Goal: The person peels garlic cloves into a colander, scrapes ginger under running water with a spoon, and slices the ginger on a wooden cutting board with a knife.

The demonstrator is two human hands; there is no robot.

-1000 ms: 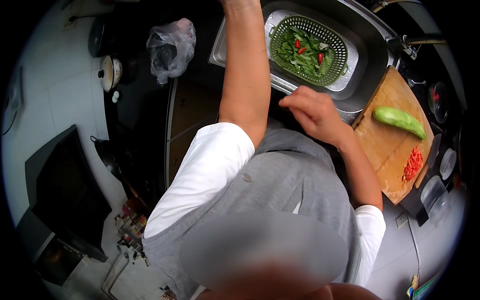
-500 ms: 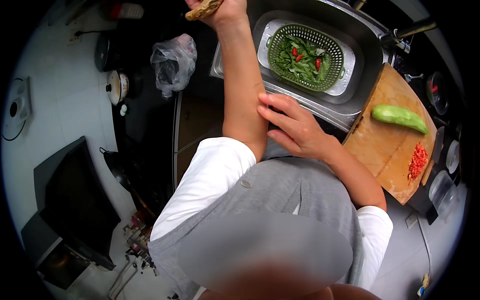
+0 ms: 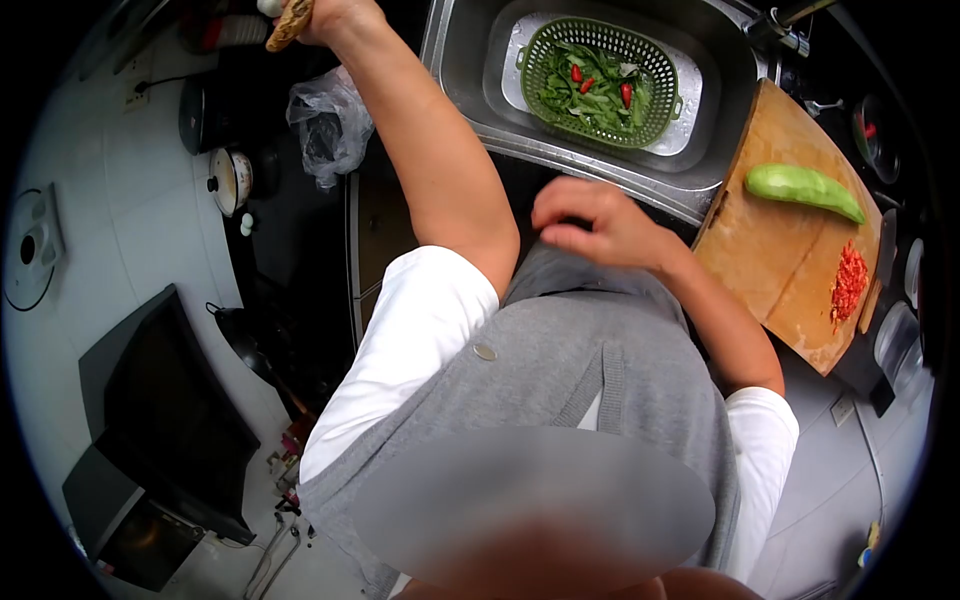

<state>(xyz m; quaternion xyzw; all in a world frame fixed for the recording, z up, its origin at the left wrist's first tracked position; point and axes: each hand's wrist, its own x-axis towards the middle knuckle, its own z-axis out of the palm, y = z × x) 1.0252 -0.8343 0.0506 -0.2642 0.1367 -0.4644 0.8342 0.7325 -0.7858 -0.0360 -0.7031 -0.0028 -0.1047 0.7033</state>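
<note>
My left hand point(image 3: 343, 18), partly cut off by the top edge, is closed around a brown knobbly piece of ginger point(image 3: 290, 25). A small white rounded thing point(image 3: 269, 7) shows beside it, too cropped to name. My right hand point(image 3: 605, 225) hovers in front of the sink's near edge, fingers loosely curved, thumb apart, with nothing visible in it. In the steel sink point(image 3: 475, 120), a green colander point(image 3: 673, 95) holds leafy greens point(image 3: 590, 100) and several red chilies point(image 3: 627, 95). On the wooden board point(image 3: 760, 250) lie a peeled green gourd point(image 3: 803, 188) and chopped red chili point(image 3: 850, 285).
A clear plastic bag point(image 3: 330, 130) lies on the dark counter left of the sink. A lidded enamel pot point(image 3: 231, 181) and a black wok point(image 3: 235, 335) are further left. The faucet point(image 3: 785, 35) rises behind the sink; a knife point(image 3: 886, 245) lies along the board's right edge.
My left hand has moved up and left with the ginger. My right hand has come away from the left forearm, its fingers curling more. The view has shifted slightly.
</note>
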